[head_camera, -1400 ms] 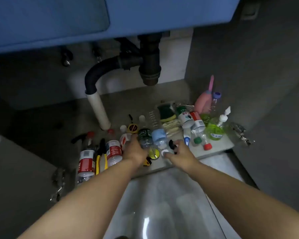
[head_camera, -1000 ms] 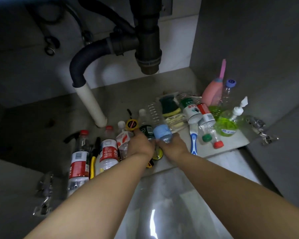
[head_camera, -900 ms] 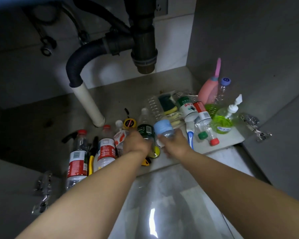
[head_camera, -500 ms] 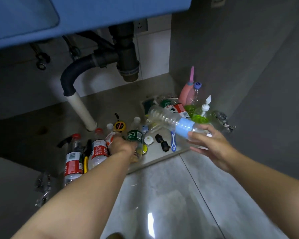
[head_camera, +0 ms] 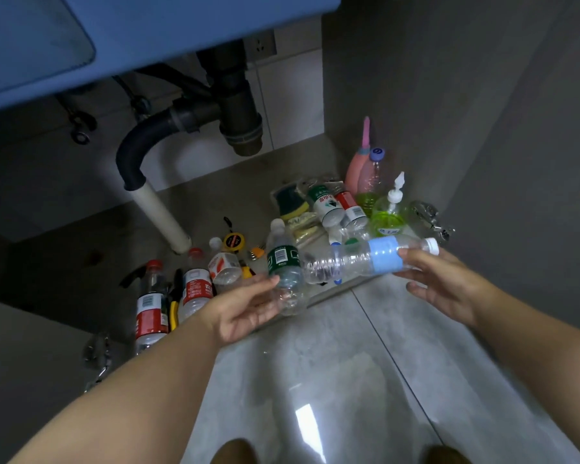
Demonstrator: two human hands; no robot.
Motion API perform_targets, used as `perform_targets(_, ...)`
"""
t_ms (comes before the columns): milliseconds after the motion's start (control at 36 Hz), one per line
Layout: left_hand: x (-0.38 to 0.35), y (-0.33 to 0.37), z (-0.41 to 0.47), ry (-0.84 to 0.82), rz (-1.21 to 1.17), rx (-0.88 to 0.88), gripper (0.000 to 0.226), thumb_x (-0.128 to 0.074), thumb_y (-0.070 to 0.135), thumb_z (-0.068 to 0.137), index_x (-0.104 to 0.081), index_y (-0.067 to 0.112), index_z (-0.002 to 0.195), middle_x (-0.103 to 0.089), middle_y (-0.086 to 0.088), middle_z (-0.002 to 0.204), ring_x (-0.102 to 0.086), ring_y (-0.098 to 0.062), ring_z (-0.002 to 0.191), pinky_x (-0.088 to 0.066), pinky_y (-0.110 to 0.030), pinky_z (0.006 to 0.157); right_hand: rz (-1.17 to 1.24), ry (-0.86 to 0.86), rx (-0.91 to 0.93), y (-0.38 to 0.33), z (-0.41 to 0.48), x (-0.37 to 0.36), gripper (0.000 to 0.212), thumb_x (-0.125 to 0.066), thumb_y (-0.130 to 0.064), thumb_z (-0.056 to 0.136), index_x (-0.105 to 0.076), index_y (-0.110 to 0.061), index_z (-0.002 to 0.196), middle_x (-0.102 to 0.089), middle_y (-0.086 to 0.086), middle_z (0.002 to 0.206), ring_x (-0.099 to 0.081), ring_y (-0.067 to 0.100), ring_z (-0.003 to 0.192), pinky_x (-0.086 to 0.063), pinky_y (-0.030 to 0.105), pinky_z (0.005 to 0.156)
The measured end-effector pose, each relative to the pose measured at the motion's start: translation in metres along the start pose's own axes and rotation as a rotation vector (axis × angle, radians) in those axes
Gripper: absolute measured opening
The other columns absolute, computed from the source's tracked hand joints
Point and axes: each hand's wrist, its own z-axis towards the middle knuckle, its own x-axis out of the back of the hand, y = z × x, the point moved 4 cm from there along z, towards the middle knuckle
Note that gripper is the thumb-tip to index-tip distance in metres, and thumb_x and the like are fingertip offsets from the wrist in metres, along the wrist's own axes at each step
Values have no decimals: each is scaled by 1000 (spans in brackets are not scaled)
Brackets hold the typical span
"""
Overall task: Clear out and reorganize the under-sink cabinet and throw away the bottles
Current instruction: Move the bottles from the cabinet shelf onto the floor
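The left hand [head_camera: 245,309] grips the clear lower half of the green-label bottle [head_camera: 283,259], thumb on top and fingers curled beneath. The bottle stands almost upright, white cap at the top. The right hand [head_camera: 446,286] clasps the blue-label bottle [head_camera: 382,254] at its label. This bottle is clear, ribbed and lying sideways, its white cap just past the fingertips and its base beside the green one. Beyond the left fingers, red-label bottles [head_camera: 148,313] lie on the cabinet floor [head_camera: 215,195].
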Motion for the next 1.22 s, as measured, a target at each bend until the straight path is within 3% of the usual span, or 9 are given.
perform_targets(111,-18,-9,1,-143,181,136,80,-79,-2,79,-42,10,149,-57,-19,143,-58,-33,129,-55,-44,99,123,7,-17,-2,1,16,57,-89,-29,61,-62,-24,111,-63,8,111,-69,18,95,-57,37,77)
perform_targets(222,-52,-26,5,-302,365,253,64,-77,-11,73,-56,12,130,-68,-14,130,-62,-29,124,-48,-50,109,261,-6,-62,5,1,33,49,-72,-26,84,-58,-14,130,-62,15,132,-67,35,113,-53,59,93)
perform_targets(361,-85,-63,15,-421,630,360,68,-71,-11,81,-55,27,135,-70,-7,128,-64,-25,122,-51,-43,105,108,70,-157,32,-1,52,48,-77,-31,82,-64,-14,125,-72,14,115,-73,29,92,-59,48,75)
perform_targets(500,-113,-111,43,-322,713,315,65,-77,-4,82,-54,27,134,-72,-3,124,-67,-22,117,-55,-41,100,-245,11,-280,71,3,52,54,-82,-39,76,-67,-2,113,-75,16,106,-74,25,93,-59,34,77)
perform_targets(611,-122,-155,73,-131,714,252,73,-86,6,74,-49,22,134,-69,-7,123,-66,-26,115,-58,-45,95,-551,165,-274,93,18,63,54,-67,-50,88,-62,-2,114,-69,18,110,-68,31,100,-55,44,89)
perform_targets(694,-127,-182,87,-22,612,233,90,-91,16,63,-32,29,130,-63,-5,122,-65,-24,112,-62,-42,85,-781,195,-329,107,26,67,60,-54,-57,94,-50,-10,130,-59,14,122,-61,28,102,-53,37,73)
perform_targets(917,-139,-223,112,102,507,199,78,-79,12,81,-21,33,130,-58,-6,115,-65,-22,95,-61,-41,79,-936,170,-325,124,47,80,76,-65,-30,92,-21,-15,152,-48,18,140,-53,36,122,-50,42,95)
perform_targets(1111,-140,-227,128,134,534,86,55,-69,13,88,-46,25,136,-66,-6,119,-67,-26,102,-57,-35,73,-1117,295,-164,124,45,104,62,-76,-18,80,-41,-9,129,-52,15,126,-55,33,115,-49,40,93)
perform_targets(1222,-141,-224,131,129,512,70,57,-67,13,90,-43,37,135,-60,16,106,-61,-9,93,-56,-32,77,-1277,283,-287,126,39,121,67,-66,-29,85,-36,-30,145,-39,17,141,-45,37,131,-44,40,106)
